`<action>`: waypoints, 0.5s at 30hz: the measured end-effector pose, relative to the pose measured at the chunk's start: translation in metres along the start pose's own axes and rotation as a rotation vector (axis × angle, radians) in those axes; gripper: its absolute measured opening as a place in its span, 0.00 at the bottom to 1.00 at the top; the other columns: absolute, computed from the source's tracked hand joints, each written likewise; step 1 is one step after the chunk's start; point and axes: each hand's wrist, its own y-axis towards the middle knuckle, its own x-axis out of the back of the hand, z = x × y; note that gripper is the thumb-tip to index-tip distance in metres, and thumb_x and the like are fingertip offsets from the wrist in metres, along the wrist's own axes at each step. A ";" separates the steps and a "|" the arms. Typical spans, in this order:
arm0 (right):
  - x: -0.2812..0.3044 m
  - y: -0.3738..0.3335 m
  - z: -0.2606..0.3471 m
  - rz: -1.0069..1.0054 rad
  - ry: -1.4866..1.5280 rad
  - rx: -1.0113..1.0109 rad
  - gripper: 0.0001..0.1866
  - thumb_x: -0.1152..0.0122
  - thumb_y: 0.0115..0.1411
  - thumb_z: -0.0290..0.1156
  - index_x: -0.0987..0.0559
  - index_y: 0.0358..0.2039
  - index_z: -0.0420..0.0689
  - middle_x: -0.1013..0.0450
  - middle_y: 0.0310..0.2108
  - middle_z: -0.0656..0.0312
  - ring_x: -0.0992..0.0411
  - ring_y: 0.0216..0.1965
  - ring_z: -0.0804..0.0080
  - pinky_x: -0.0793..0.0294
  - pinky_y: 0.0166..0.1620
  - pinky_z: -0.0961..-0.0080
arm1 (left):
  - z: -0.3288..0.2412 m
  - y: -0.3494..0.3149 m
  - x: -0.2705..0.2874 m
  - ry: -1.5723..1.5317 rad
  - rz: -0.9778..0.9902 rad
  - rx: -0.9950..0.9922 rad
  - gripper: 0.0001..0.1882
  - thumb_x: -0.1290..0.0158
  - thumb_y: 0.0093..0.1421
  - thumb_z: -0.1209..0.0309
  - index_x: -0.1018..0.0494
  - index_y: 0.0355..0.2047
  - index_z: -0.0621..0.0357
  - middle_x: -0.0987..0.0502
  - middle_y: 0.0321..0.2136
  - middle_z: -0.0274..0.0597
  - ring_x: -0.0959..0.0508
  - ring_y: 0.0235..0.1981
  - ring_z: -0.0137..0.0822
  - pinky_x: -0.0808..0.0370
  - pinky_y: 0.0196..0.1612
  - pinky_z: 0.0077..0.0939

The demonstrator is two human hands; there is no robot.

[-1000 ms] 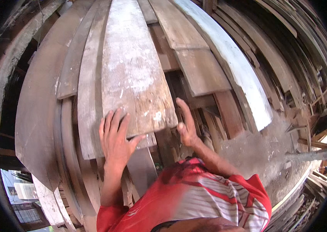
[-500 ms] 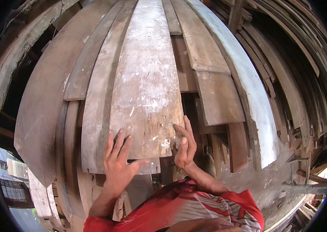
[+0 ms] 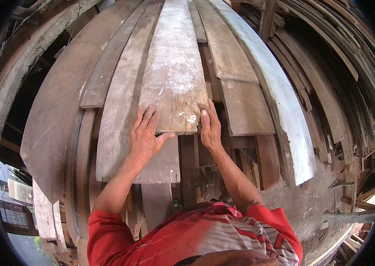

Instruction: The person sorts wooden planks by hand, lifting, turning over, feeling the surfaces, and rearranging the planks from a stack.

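Observation:
A long wooden plank (image 3: 174, 80), whitish and paint-specked with a worn brown near end, lies on top of other boards and runs away from me. My left hand (image 3: 145, 136) rests at its near left corner, fingers spread over the top and thumb along the end edge. At the near right corner, my right hand (image 3: 210, 129) grips the plank's side, with the thumb up by the top face and fingers along the edge. Whatever the right fingertips touch beneath is hidden. Under the plank, a wider grey-brown board (image 3: 119, 133) sticks out toward me.
Brown boards (image 3: 54, 115) lie side by side on the left. To the right are shorter boards (image 3: 247, 108) and a pale bluish-white board (image 3: 287, 115). Stacked timber (image 3: 325, 88) fills the far right, beside dusty ground (image 3: 289, 213). A rough post (image 3: 14, 75) curves along the left.
The plank has slid away from me, its near end now farther forward. Both hands moved forward with it, arms more stretched, and more of the board beneath shows.

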 end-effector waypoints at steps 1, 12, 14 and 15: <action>0.001 -0.001 -0.003 0.000 0.002 0.002 0.26 0.57 0.74 0.43 0.28 0.59 0.35 0.43 0.68 0.38 0.44 0.71 0.49 0.44 0.68 0.61 | 0.001 -0.001 0.001 0.030 -0.012 -0.014 0.44 0.30 0.47 0.50 0.30 0.60 0.62 0.32 0.63 0.50 0.38 0.67 0.57 0.38 0.68 0.49; -0.003 0.012 0.025 -0.126 1.261 -0.482 0.58 0.72 0.62 0.77 0.46 0.70 0.32 0.43 0.68 0.43 0.44 0.69 0.49 0.44 0.69 0.52 | -0.007 0.013 0.001 0.194 0.136 -0.170 0.46 0.43 0.55 0.37 0.36 0.65 0.54 0.37 0.65 0.52 0.40 0.68 0.56 0.48 0.72 0.52; 0.009 0.022 0.044 -0.087 1.154 -0.434 0.58 0.71 0.62 0.77 0.46 0.70 0.32 0.43 0.68 0.42 0.44 0.69 0.49 0.44 0.69 0.52 | -0.012 0.009 -0.002 0.197 0.102 -0.121 0.46 0.44 0.55 0.36 0.36 0.66 0.53 0.37 0.66 0.52 0.40 0.68 0.56 0.46 0.71 0.52; 0.015 0.026 0.054 -0.064 1.045 -0.388 0.57 0.71 0.63 0.76 0.46 0.70 0.32 0.44 0.68 0.42 0.44 0.69 0.48 0.43 0.68 0.52 | -0.014 0.005 -0.005 0.168 0.050 -0.097 0.47 0.45 0.56 0.36 0.37 0.66 0.54 0.38 0.66 0.52 0.40 0.68 0.57 0.44 0.70 0.53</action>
